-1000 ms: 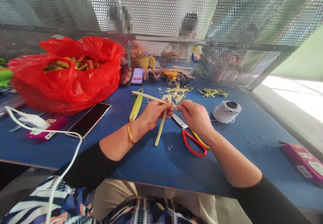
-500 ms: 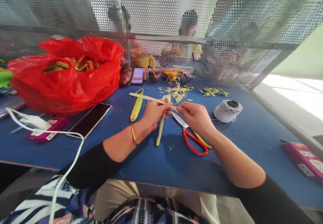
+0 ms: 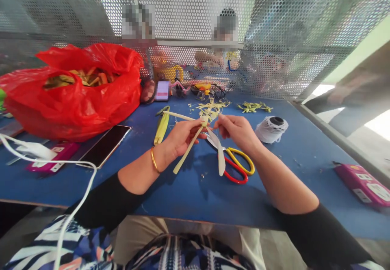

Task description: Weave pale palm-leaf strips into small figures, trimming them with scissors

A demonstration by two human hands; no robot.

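My left hand (image 3: 183, 136) is closed on a small knot of pale, flat plant strips (image 3: 189, 150), its thumb and fingers pinching where they cross. One strip points left, one hangs toward me, and a wider one (image 3: 221, 156) droops to the right over the scissors. Close beside the knot is my right hand (image 3: 234, 128), thumb and forefinger pressed together; what lies between them is too small to make out. Scissors (image 3: 240, 160) with one red and one yellow handle lie beneath, blades partly hidden. A folded yellow-green leaf bundle (image 3: 161, 127) rests left of my left hand.
A red plastic bag (image 3: 91, 111) of dried strips stands left, near a dark phone (image 3: 105, 146) and a magenta power strip (image 3: 56, 156). White thread spool (image 3: 271, 131) and another magenta strip (image 3: 362, 184) are right. Strip scraps (image 3: 215, 107) lie ahead, before a perforated metal screen (image 3: 189, 10).
The wide strip now hangs down over the scissors, and the near strip slants further left. My right hand has drawn slightly away from the knot. A blurred person has appeared at far right.
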